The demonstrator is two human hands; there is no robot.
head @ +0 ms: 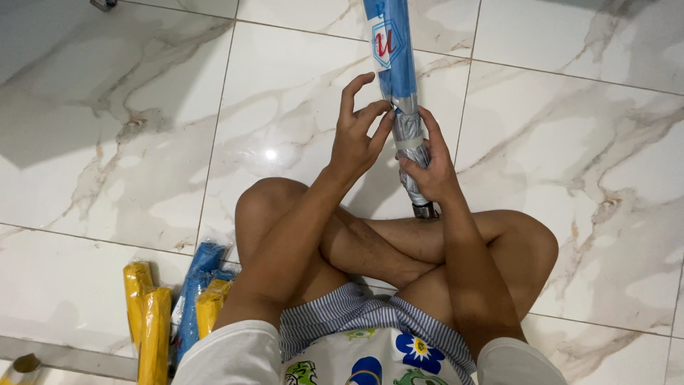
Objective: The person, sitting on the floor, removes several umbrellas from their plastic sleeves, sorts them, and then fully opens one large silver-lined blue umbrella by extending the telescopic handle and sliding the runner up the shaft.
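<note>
I sit cross-legged on a marble floor. A folded umbrella [409,135], grey with a metal tip near my knee, pokes out of a blue plastic sleeve [393,50] that runs off the top edge. My right hand [429,167] grips the grey part of the umbrella from the right. My left hand [360,132] is beside it on the left, fingers spread, with fingertips touching the lower edge of the blue sleeve.
On the floor at my left lie several wrapped umbrellas, yellow ones [147,321] and a blue one [196,285]. White marble tiles [142,128] spread all around. A pale strip [64,356] crosses the bottom left corner.
</note>
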